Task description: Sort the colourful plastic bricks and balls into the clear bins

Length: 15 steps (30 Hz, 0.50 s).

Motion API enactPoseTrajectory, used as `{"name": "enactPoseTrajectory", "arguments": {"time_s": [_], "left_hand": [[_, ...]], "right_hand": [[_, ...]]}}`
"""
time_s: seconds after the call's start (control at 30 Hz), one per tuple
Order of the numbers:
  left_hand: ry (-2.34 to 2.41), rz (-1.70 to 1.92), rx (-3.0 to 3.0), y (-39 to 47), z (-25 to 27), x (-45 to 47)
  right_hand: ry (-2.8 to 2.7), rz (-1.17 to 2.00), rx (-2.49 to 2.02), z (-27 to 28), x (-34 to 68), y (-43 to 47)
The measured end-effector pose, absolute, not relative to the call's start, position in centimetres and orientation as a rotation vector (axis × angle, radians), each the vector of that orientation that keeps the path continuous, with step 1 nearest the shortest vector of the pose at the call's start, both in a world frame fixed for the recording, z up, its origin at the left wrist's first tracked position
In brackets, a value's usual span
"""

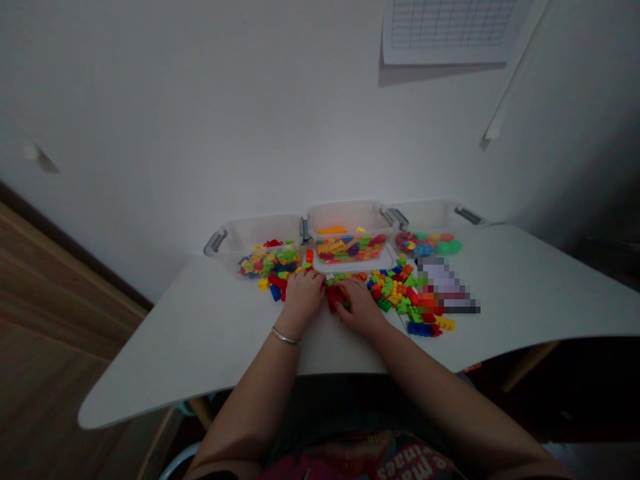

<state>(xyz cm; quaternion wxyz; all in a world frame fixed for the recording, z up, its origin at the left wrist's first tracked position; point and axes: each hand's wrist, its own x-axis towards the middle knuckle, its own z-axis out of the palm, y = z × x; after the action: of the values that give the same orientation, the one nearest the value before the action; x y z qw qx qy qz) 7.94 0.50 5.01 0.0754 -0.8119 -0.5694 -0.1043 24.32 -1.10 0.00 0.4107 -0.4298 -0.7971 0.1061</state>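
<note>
Between my hands, close to the table top, is a red building block [334, 298] with a little green and yellow showing next to it. My right hand [359, 307] curls its thumb and fingers around the red block. On the other side, my left hand [306, 293] is closed, back upward, with its fingertips hidden; what they hold I cannot make out. Loose colourful building blocks [395, 290] are heaped to the right of my right hand. A blue block [275, 292] and a yellow block [263, 284] lie beside my left hand.
Three clear bins stand against the wall: a left bin [260, 230] and a middle bin [350, 217] with blocks, and a right bin [430, 217] with round colourful pieces. A white lid [350, 267] lies before the middle one. A pixelated flat object [445, 283] rests at right.
</note>
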Motion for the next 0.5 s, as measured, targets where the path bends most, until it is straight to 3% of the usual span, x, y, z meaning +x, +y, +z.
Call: {"name": "enactPoseTrajectory", "arguments": {"time_s": [0.5], "left_hand": [[-1.684, -0.464, -2.440, 1.3, 3.2, 6.7]], "right_hand": [[-2.018, 0.279, -1.117, -0.3, 24.0, -0.9]]}}
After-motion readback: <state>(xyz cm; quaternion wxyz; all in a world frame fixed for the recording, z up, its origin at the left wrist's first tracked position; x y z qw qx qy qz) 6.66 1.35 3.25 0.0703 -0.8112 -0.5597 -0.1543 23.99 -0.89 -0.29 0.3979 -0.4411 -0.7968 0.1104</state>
